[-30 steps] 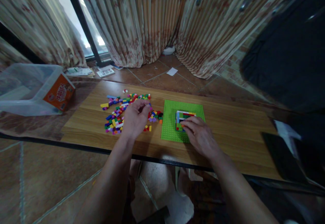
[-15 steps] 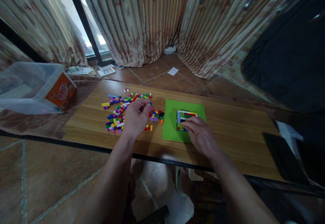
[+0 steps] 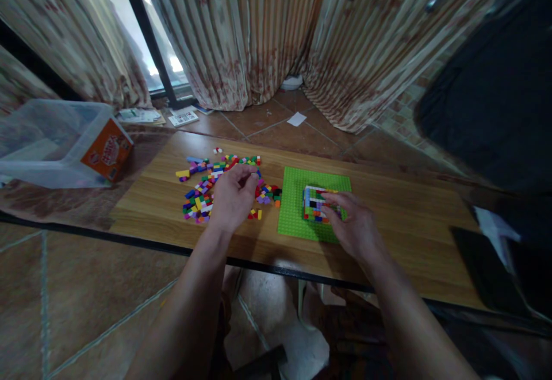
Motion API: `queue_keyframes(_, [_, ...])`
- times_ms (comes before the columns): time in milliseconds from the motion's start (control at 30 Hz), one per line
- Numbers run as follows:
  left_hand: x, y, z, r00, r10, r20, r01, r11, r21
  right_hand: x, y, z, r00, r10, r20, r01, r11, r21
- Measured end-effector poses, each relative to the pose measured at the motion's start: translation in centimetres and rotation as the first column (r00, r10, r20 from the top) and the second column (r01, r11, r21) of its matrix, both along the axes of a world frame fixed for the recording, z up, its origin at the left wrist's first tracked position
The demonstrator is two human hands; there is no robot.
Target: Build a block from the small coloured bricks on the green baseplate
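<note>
A green baseplate (image 3: 297, 214) lies on the wooden table (image 3: 409, 219). On it stands a small square wall of coloured bricks (image 3: 314, 203). My right hand (image 3: 356, 226) rests at that wall's right side, its fingertips touching the bricks. A scatter of loose coloured bricks (image 3: 207, 187) lies left of the plate. Over that pile hovers my left hand (image 3: 233, 196), thumb and forefinger pinched together; whether a small brick sits between them cannot be told.
A clear plastic tub with an orange label (image 3: 64, 144) lies on its side at the table's left end. A dark flat object (image 3: 487, 271) and white paper (image 3: 491, 225) sit at the right end. Curtains (image 3: 259, 29) hang behind; papers lie on the tiled floor.
My right hand has shifted from the front left of the brick wall to its right side, uncovering the wall. My left hand has stayed over the pile.
</note>
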State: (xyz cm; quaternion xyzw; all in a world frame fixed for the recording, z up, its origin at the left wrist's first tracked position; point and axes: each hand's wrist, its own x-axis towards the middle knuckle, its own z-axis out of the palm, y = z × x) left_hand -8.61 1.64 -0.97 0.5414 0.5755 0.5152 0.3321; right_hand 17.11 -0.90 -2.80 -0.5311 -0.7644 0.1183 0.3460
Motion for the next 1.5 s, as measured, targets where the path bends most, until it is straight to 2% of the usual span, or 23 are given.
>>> queue_keyframes(100, [0.0,0.0,0.0,1.000,0.001,-0.009,-0.001,1.000,-0.002,0.1,0.2,-0.3,0.996,-0.092,0.008,0.092,0.996,-0.004])
queue_keyframes(333, [-0.1,0.0,-0.3,0.995,-0.013,-0.101,0.013,1.000,-0.001,-0.2,0.4,-1.2,0.983,-0.166,0.076,0.167,0.986,-0.004])
queue_keyframes(433, [-0.2,-0.3,-0.3,0.972,-0.113,-0.204,0.112,0.994,-0.020,-0.2,0.6,-1.5,0.984,-0.164,0.071,0.165,0.986,-0.013])
queue_keyframes(533, [0.1,-0.8,0.0,0.897,-0.254,-0.361,0.236,0.967,-0.093,-0.2,0.6,-1.6,0.986,-0.151,0.070,0.152,0.988,-0.018])
queue_keyframes(600, [0.7,-1.2,0.1,0.830,-0.294,-0.473,0.264,0.956,-0.132,-0.3,0.7,-1.5,0.984,-0.151,0.089,0.154,0.988,-0.018])
queue_keyframes(733, [2.1,-1.5,-0.3,0.680,-0.274,-0.680,0.226,0.961,-0.161,-0.7,0.7,-1.2,0.976,-0.162,0.146,0.172,0.983,-0.060])
queue_keyframes(833, [2.9,-1.4,-0.9,0.591,-0.247,-0.768,0.202,0.967,-0.155,-0.8,0.7,-1.1,0.979,-0.166,0.119,0.175,0.982,-0.068])
queue_keyframes(1000, [3.4,-1.1,-1.3,0.536,-0.238,-0.810,0.194,0.968,-0.156,-0.2,0.7,-0.9,0.987,-0.157,-0.017,0.156,0.986,-0.060])
queue_keyframes(1100, [3.5,-1.1,-1.1,0.519,-0.255,-0.816,0.193,0.965,-0.179,0.3,0.8,-0.5,0.972,-0.199,-0.123,0.190,0.979,-0.077])
queue_keyframes(1200, [3.5,-1.2,-0.8,0.554,-0.262,-0.790,0.210,0.962,-0.172,0.5,0.9,0.2,0.946,-0.256,-0.201,0.255,0.967,-0.031])
queue_keyframes(1300, [3.3,-1.3,-0.5,0.690,-0.303,-0.657,0.256,0.952,-0.170,0.1,0.6,0.9,0.941,-0.224,-0.254,0.233,0.972,0.007])
queue_keyframes(1400, [3.4,-1.3,-0.2,0.857,-0.393,-0.333,0.339,0.917,-0.211,-0.8,0.0,1.4,0.952,-0.100,-0.289,0.108,0.994,0.009])
queue_keyframes(1433, [3.5,-1.3,-0.2,0.886,-0.416,-0.205,0.372,0.901,-0.223,-1.1,-0.2,1.6,0.956,-0.056,-0.289,0.059,0.998,0.003])
queue_keyframes(1500, [3.8,-1.4,0.0,0.896,-0.445,0.014,0.435,0.868,-0.238,-1.7,-0.7,1.8,0.963,0.019,-0.267,-0.022,1.000,-0.009])
